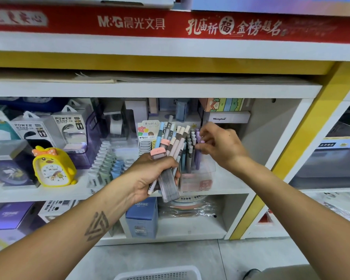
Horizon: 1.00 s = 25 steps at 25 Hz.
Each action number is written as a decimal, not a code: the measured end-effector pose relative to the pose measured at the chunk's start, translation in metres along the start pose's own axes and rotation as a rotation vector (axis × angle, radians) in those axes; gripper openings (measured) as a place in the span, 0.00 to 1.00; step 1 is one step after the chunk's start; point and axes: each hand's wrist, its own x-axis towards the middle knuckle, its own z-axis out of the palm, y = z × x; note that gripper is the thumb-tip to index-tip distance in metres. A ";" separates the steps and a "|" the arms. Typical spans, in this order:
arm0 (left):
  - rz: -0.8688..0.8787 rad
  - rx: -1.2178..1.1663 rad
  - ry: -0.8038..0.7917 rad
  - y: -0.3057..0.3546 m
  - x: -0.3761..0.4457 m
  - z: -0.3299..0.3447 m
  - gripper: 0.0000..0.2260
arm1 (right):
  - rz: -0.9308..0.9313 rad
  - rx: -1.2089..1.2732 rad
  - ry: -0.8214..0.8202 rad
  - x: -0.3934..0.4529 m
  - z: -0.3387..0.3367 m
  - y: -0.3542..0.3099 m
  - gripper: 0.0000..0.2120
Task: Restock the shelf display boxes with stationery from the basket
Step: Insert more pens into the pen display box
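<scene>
My left hand (152,174) grips a bundle of pastel pens and slim lead cases (171,150), fanned upward in front of the middle shelf. Behind the bundle stands a clear display box (198,178) with several upright pens in blue and purple. My right hand (218,142) reaches over that box and pinches the top of a purple pen (198,146) standing in it. At the bottom edge of the view the rim of a white basket (160,273) shows on the floor.
A tiered display of pastel correction tapes (107,164) stands left of the box. Farther left are a yellow chick clock (53,168) and power bank packs (67,126). Boxes fill the shelf below. A yellow upright post (303,138) bounds the shelf on the right.
</scene>
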 end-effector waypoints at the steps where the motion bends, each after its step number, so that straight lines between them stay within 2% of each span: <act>1: 0.001 -0.009 -0.009 0.000 -0.001 0.000 0.06 | 0.030 0.010 0.008 0.000 0.001 0.002 0.06; 3: -0.002 -0.022 -0.023 0.001 -0.002 0.000 0.05 | 0.021 -0.101 -0.018 -0.001 0.001 0.002 0.02; 5: -0.010 -0.012 -0.033 0.004 -0.003 0.001 0.04 | -0.037 -0.233 0.032 0.000 -0.001 -0.001 0.06; 6: -0.010 -0.010 -0.038 0.005 -0.004 0.001 0.04 | -0.039 -0.206 0.082 0.001 -0.002 -0.005 0.07; 7: -0.006 -0.014 -0.044 0.006 -0.004 0.002 0.04 | 0.010 -0.057 0.103 0.001 -0.005 -0.011 0.07; 8: -0.001 -0.017 -0.049 0.007 -0.005 0.003 0.05 | 0.093 0.193 0.057 0.001 -0.006 -0.018 0.07; 10: 0.008 -0.022 -0.061 0.008 -0.005 0.005 0.06 | 0.223 0.658 -0.138 -0.002 -0.003 -0.031 0.09; 12: 0.008 -0.031 -0.079 0.009 -0.006 0.006 0.08 | 0.258 0.810 -0.222 -0.004 0.003 -0.037 0.10; 15: 0.003 -0.037 -0.040 0.009 -0.003 0.004 0.09 | 0.308 0.873 -0.100 -0.002 -0.002 -0.040 0.07; 18: -0.006 -0.047 0.044 0.009 -0.001 0.000 0.08 | 0.310 0.807 0.180 0.002 -0.016 -0.034 0.03; 20: -0.004 -0.054 0.062 0.009 -0.001 -0.002 0.05 | 0.254 0.632 0.269 0.003 -0.021 -0.027 0.03; 23: 0.010 -0.064 0.070 0.011 -0.001 -0.002 0.04 | 0.104 0.232 0.182 0.000 -0.015 -0.020 0.09; 25: 0.015 -0.079 0.051 0.011 -0.001 -0.001 0.04 | 0.034 0.046 0.113 -0.003 -0.008 -0.015 0.06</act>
